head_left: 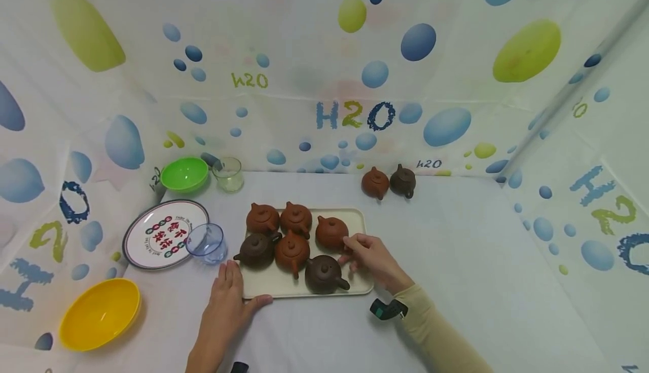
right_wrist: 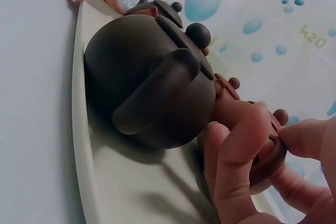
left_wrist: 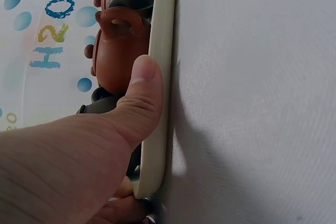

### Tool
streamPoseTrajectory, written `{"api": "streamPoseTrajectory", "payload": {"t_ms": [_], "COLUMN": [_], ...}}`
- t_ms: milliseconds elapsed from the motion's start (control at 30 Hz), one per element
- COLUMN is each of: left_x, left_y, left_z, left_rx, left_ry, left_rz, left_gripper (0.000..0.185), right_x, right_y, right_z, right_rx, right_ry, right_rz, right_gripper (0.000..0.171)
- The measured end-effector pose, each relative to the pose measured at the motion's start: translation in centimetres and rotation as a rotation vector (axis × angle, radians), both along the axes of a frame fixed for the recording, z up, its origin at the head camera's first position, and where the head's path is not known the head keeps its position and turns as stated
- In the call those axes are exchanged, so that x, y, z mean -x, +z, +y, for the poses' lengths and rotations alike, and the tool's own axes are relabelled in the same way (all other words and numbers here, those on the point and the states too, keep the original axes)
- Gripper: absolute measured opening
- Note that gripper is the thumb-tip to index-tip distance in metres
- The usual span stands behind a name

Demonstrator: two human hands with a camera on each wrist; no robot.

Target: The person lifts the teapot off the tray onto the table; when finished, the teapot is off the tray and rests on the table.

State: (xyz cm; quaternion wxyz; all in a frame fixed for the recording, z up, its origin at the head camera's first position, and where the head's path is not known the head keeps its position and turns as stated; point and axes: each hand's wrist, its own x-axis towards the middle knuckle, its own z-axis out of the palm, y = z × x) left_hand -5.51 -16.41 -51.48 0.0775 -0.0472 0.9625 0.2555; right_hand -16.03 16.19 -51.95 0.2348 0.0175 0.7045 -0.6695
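Observation:
A cream rectangular tray [head_left: 284, 287] carries several small clay teapots, some reddish-brown and two dark brown. My right hand [head_left: 372, 257] pinches the handle of a reddish-brown teapot [head_left: 332, 233] at the tray's right; its thumb and fingers are round that handle in the right wrist view. Close by, a dark teapot [right_wrist: 142, 82] sits at the front right, its handle towards that hand. My left hand [head_left: 228, 300] rests against the tray's front left corner, fingers straight along the left side, thumb [left_wrist: 144, 95] on the front rim. Another dark teapot [head_left: 257, 250] stands near its fingertips.
Behind the tray stand a reddish-brown teapot [head_left: 375, 182] and a dark one [head_left: 403, 181]. On the left are a blue glass [head_left: 208, 244], a patterned plate [head_left: 147, 254], a green bowl [head_left: 185, 176], a clear glass [head_left: 229, 176] and a yellow bowl [head_left: 101, 314].

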Motion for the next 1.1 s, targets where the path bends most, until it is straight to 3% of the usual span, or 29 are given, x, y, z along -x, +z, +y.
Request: {"api": "streamPoseTrajectory", "payload": {"t_ms": [567,1100], "left_x": [0.0,-0.1], "left_y": [0.0,-0.1], "left_z": [0.1,0.0], "left_rx": [0.013,0.006], "left_ry": [-0.013,-0.006], "left_rz": [-0.002,-0.013], "left_gripper": [0.122,0.122], "right_x": [-1.0,-2.9], "right_y": [0.7,1.7], "right_z": [1.8,4.7], "right_rx": [0.091,0.062], "right_ry": [-0.109,-0.177], "right_rz": [0.044,0.053], "right_gripper": [0.024,0.026]}}
